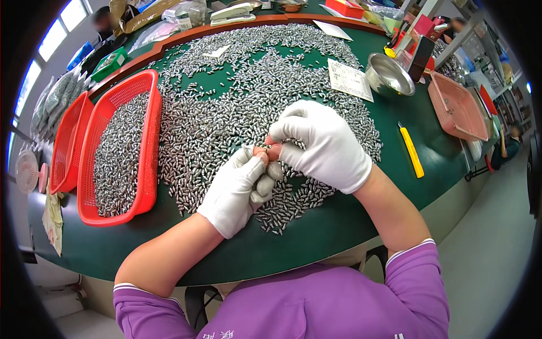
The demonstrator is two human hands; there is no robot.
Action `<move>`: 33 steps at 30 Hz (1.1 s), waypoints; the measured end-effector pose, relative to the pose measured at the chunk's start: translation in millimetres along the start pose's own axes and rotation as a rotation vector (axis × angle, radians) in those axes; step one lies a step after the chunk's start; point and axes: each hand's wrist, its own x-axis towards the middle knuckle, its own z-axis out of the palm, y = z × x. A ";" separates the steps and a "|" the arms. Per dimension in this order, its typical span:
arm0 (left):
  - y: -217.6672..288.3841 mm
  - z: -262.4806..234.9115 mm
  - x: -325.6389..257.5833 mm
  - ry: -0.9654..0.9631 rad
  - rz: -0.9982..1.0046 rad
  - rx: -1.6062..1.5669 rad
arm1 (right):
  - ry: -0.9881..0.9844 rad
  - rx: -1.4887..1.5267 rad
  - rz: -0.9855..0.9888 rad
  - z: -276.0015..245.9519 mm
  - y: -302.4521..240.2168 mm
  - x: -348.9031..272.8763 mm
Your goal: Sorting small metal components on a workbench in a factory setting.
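Observation:
My left hand (237,191) and my right hand (323,147) wear white gloves with bare fingertips showing. They meet over a wide spread of small, silvery, spindle-shaped metal parts (212,133) on the green table (237,254). Thumb and fingers of the left hand are pinched together, its other fingers curled under. From the right, the fingertips of my other hand close in a pinch against the left ones. Whatever sits between the fingertips is too small and covered to make out.
Left of the spread stands a red perforated basket (148,169) full of the same parts, beside another red basket (66,150). On the right are a yellow utility knife (411,151), a steel bowl (389,74), a written paper slip (349,81) and a pink basket (458,107). A wooden rim (271,18) borders the back.

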 end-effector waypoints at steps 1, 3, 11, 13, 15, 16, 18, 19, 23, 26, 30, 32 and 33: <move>-0.4 0.3 0.2 -0.007 0.003 -0.004 | 0.006 0.014 -0.018 -1.3 0.4 -0.2; -0.6 1.1 0.3 -0.012 0.006 -0.005 | 0.005 0.032 -0.012 -2.6 -0.5 -0.3; -2.8 -3.9 0.5 -0.053 0.020 -0.063 | 0.018 -0.156 -0.110 -5.1 7.1 -0.7; -2.7 -5.2 0.7 -0.065 0.019 -0.080 | -0.006 -0.251 -0.024 -9.5 12.8 -1.3; -3.0 -3.3 1.6 -0.042 0.016 -0.070 | -0.051 -0.332 0.010 -15.3 18.8 -2.4; -2.6 -2.5 1.8 -0.018 0.016 -0.058 | -0.050 -0.333 0.010 -15.2 19.7 -2.9; -1.8 -5.0 1.9 -0.033 0.014 -0.067 | -0.164 -0.368 0.100 -13.1 23.0 -4.4; -0.6 -5.0 2.1 -0.054 0.000 -0.089 | -0.170 -0.330 0.090 -9.6 25.2 -5.4; 1.0 -2.0 2.5 -0.072 -0.018 -0.098 | -0.235 -0.393 0.129 1.2 21.0 -10.4; 0.2 -4.6 2.4 -0.064 -0.014 -0.079 | -0.237 -0.393 0.138 7.6 21.0 -9.3; 0.3 -7.1 2.3 -0.087 -0.024 -0.061 | -0.115 -0.303 0.096 3.0 12.9 -3.3; 2.3 -6.1 3.1 -0.098 -0.044 -0.061 | -0.086 -0.126 0.071 -0.3 7.4 -2.2; 2.7 -5.9 3.5 -0.110 -0.066 -0.060 | -0.085 -0.088 0.030 -0.4 5.8 -1.9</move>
